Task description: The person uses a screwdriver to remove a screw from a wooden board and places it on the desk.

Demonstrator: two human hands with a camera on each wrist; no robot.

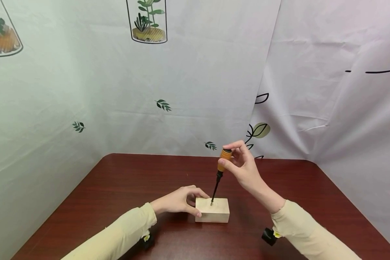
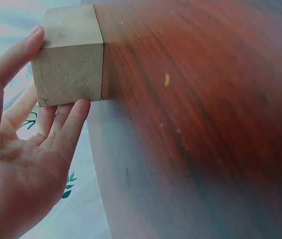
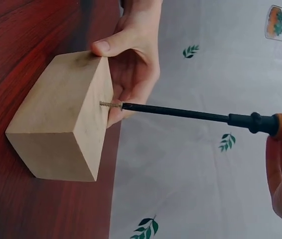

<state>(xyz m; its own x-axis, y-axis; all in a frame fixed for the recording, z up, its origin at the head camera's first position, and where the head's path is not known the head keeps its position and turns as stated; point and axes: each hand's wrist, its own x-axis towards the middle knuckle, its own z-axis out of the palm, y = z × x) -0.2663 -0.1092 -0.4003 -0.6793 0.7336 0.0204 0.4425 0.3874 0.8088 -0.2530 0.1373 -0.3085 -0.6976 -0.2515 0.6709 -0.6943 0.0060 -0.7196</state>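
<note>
- nearest, two pale yellow sleeves point(image 1: 308, 227) reach in from the bottom edge, a small black device point(image 1: 269, 237) under the right one.
- next, the wooden block point(image 1: 212, 217) lies on the table point(image 1: 133, 180), long side toward the wearer.
- the left hand point(image 1: 178, 200) grips the block's left end, thumb on the near side, fingers against the far side.
- a screw point(image 3: 111, 104) stands in the block's top face, part of its thread showing above the wood.
- the screwdriver point(image 1: 219, 174) meets the screw's head with its tip, its black shaft rising and tilted a little to the right.
- above, the right hand point(image 1: 245, 168) pinches the orange handle point(image 1: 226, 154), thumb on its side, a fingertip at the black end cap point(image 1: 227, 150); how the remaining fingers sit is partly hidden.
- beyond the table's far edge hangs a whitish cloth point(image 1: 195, 72), printed with green leaves point(image 1: 163, 105) and a planted jar point(image 1: 148, 34).
</note>
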